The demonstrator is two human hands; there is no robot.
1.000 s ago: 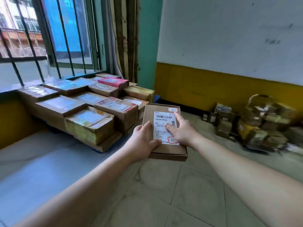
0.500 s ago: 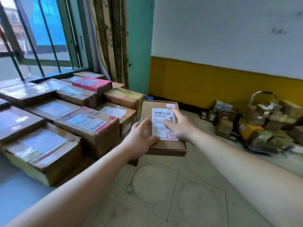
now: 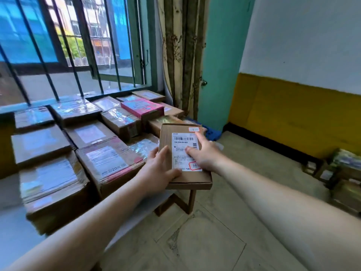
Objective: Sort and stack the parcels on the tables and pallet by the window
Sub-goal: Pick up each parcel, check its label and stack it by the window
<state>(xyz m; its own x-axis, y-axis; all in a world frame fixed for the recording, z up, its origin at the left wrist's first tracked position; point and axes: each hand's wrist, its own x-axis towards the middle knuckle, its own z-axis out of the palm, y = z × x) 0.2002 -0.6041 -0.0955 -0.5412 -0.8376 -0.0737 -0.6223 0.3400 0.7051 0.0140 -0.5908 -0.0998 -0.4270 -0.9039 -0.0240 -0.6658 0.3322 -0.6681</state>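
I hold a flat brown cardboard parcel (image 3: 185,178) with a white barcode label, level in the air just past the table's right end. My left hand (image 3: 158,171) grips its left edge with the thumb on top. My right hand (image 3: 203,153) lies on the label with fingers spread, gripping the right side. To the left, several taped cardboard parcels (image 3: 109,161) lie packed side by side on the white table (image 3: 136,214) under the window, among them a pink-topped box (image 3: 142,106).
A barred window (image 3: 78,45) runs behind the table. A curtain (image 3: 181,55) and a teal door (image 3: 220,65) stand beyond. A heap of small parcels (image 3: 343,177) sits on the floor at the right, against the yellow wall. Tiled floor lies below my arms.
The view has moved closer to the table and turned left. The parcel in both hands now sits next to the stacked parcels at the table's right end.
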